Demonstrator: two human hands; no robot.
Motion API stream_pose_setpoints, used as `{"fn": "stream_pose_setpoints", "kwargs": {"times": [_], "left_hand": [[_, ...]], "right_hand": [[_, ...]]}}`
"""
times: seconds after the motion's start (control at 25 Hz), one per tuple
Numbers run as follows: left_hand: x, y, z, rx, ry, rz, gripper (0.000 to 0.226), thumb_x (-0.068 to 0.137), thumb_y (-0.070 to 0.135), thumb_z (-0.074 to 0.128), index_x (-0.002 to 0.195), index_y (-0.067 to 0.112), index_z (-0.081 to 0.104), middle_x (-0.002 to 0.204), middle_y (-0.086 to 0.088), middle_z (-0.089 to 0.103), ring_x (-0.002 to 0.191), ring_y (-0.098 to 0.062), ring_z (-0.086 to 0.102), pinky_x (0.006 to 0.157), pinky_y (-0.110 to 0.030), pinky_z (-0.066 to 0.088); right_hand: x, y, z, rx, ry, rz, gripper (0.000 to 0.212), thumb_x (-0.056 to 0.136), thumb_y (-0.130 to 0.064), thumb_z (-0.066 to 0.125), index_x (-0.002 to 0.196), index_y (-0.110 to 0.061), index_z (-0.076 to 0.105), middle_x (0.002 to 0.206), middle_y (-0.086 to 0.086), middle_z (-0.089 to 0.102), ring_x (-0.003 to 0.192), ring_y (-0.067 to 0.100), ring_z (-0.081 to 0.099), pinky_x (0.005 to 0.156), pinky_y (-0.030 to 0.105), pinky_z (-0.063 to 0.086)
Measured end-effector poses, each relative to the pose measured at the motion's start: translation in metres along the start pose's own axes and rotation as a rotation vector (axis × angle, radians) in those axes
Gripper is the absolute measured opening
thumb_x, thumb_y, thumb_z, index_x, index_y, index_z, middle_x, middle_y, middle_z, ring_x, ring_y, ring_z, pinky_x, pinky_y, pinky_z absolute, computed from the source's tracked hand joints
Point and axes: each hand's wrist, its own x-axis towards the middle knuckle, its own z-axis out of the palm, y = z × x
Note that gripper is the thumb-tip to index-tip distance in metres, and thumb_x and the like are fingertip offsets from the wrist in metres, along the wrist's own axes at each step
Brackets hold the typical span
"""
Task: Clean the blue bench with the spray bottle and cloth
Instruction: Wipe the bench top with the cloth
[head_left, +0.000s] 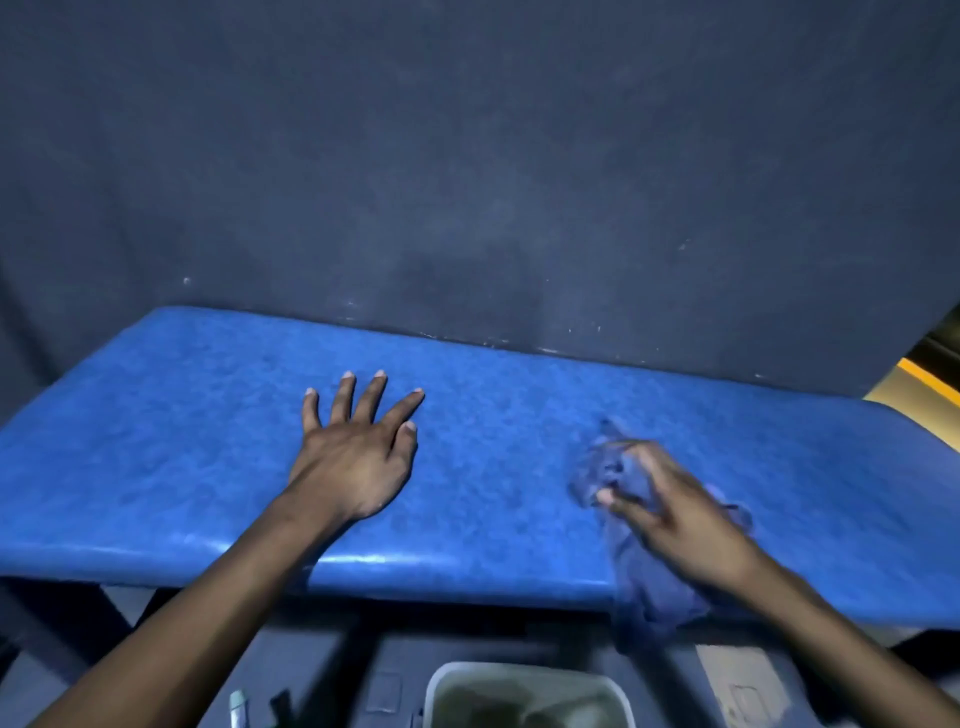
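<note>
The blue bench (197, 415) with a mottled padded top runs across the view against a dark wall. My left hand (358, 452) lies flat on its middle, fingers spread, holding nothing. My right hand (670, 514) is on the right part of the bench, its fingers closed over a crumpled blue cloth (654, 587) that trails over the bench's front edge; hand and cloth are motion-blurred. At the bottom left edge a pale slim object (238, 709), possibly the spray bottle's top, pokes into view; I cannot tell for sure.
A dark blue-grey wall (467, 156) rises directly behind the bench. Below the front edge stands a grey bin (441, 691) on the floor. A yellow-lit strip (919, 384) shows past the bench's right end.
</note>
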Motion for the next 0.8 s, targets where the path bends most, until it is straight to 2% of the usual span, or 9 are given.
{"fn": "stream_pose_setpoints", "kwargs": {"times": [0.12, 0.2, 0.24, 0.32, 0.4, 0.48, 0.6, 0.68, 0.8], "left_hand": [[-0.001, 0.003, -0.003, -0.006, -0.014, -0.009, 0.056, 0.098, 0.051, 0.008, 0.155, 0.049, 0.006, 0.17, 0.004, 0.0, 0.155, -0.027, -0.01, 0.12, -0.06, -0.01], [0.0, 0.003, -0.004, -0.005, -0.029, -0.009, 0.057, 0.098, 0.051, 0.008, 0.155, 0.049, 0.006, 0.17, 0.004, -0.001, 0.155, -0.028, -0.01, 0.12, -0.06, -0.01], [-0.001, 0.003, -0.003, -0.008, -0.033, -0.009, 0.057, 0.098, 0.051, 0.008, 0.155, 0.049, 0.006, 0.17, 0.004, -0.001, 0.155, -0.028, -0.01, 0.12, -0.06, -0.01], [-0.003, 0.004, -0.003, -0.009, -0.022, -0.008, 0.057, 0.098, 0.051, 0.007, 0.155, 0.049, 0.007, 0.17, 0.003, 0.001, 0.155, -0.028, -0.009, 0.12, -0.06, -0.01], [-0.003, 0.003, -0.004, -0.013, -0.02, -0.002, 0.057, 0.098, 0.051, 0.007, 0.155, 0.049, 0.008, 0.17, 0.003, 0.001, 0.155, -0.027, -0.009, 0.12, -0.059, -0.01], [-0.003, 0.001, -0.004, -0.019, -0.025, 0.0, 0.056, 0.098, 0.052, 0.007, 0.154, 0.05, 0.008, 0.17, 0.004, 0.001, 0.155, -0.027, -0.009, 0.12, -0.058, -0.01], [-0.004, 0.0, -0.004, -0.025, -0.027, -0.001, 0.056, 0.098, 0.053, 0.006, 0.154, 0.05, 0.007, 0.17, 0.005, 0.001, 0.155, -0.026, -0.009, 0.121, -0.057, -0.011], [-0.004, 0.0, -0.004, -0.021, -0.029, -0.004, 0.056, 0.098, 0.052, 0.006, 0.154, 0.05, 0.007, 0.17, 0.004, 0.001, 0.155, -0.026, -0.009, 0.12, -0.057, -0.011], [-0.004, 0.002, -0.003, -0.018, -0.032, -0.008, 0.057, 0.098, 0.051, 0.007, 0.155, 0.048, 0.007, 0.17, 0.004, 0.0, 0.155, -0.027, -0.01, 0.12, -0.058, -0.012]], "right_hand": [[0.032, 0.058, -0.027, -0.197, 0.149, 0.275, 0.046, 0.088, -0.066, 0.052, 0.098, -0.022, 0.055, 0.104, 0.008, 0.06, 0.106, 0.03, 0.06, 0.088, 0.038, 0.046], [0.072, 0.06, -0.016, -0.286, 0.201, 0.392, 0.044, 0.093, -0.053, 0.06, 0.097, -0.01, 0.062, 0.101, 0.023, 0.063, 0.104, 0.04, 0.062, 0.083, 0.045, 0.046], [0.088, 0.052, -0.001, -0.284, 0.221, 0.398, 0.043, 0.093, -0.049, 0.062, 0.099, -0.007, 0.063, 0.104, 0.025, 0.064, 0.106, 0.041, 0.062, 0.085, 0.046, 0.046], [0.104, 0.021, 0.033, -0.199, 0.241, 0.353, 0.046, 0.09, -0.054, 0.061, 0.104, -0.01, 0.061, 0.11, 0.018, 0.065, 0.11, 0.034, 0.061, 0.088, 0.043, 0.046], [0.096, -0.018, 0.056, -0.072, 0.177, 0.197, 0.037, 0.091, -0.047, 0.066, 0.102, -0.013, 0.058, 0.109, 0.011, 0.064, 0.107, 0.028, 0.06, 0.089, 0.041, 0.047], [0.063, -0.048, 0.058, 0.0, 0.065, 0.02, 0.033, 0.092, -0.043, 0.067, 0.107, -0.016, 0.058, 0.115, 0.006, 0.063, 0.111, 0.022, 0.06, 0.096, 0.039, 0.046], [0.004, -0.049, 0.028, 0.059, -0.081, -0.113, 0.039, 0.095, -0.039, 0.067, 0.127, -0.019, 0.056, 0.133, -0.005, 0.058, 0.129, 0.004, 0.053, 0.107, 0.02, 0.038], [-0.01, -0.024, 0.011, 0.042, -0.046, -0.086, 0.035, 0.094, -0.036, 0.067, 0.123, -0.018, 0.058, 0.131, -0.005, 0.059, 0.13, 0.006, 0.052, 0.106, 0.016, 0.035], [0.029, 0.009, 0.009, -0.091, 0.11, 0.133, 0.025, 0.094, -0.035, 0.068, 0.105, -0.015, 0.058, 0.112, 0.005, 0.06, 0.114, 0.026, 0.058, 0.091, 0.032, 0.042]]}}
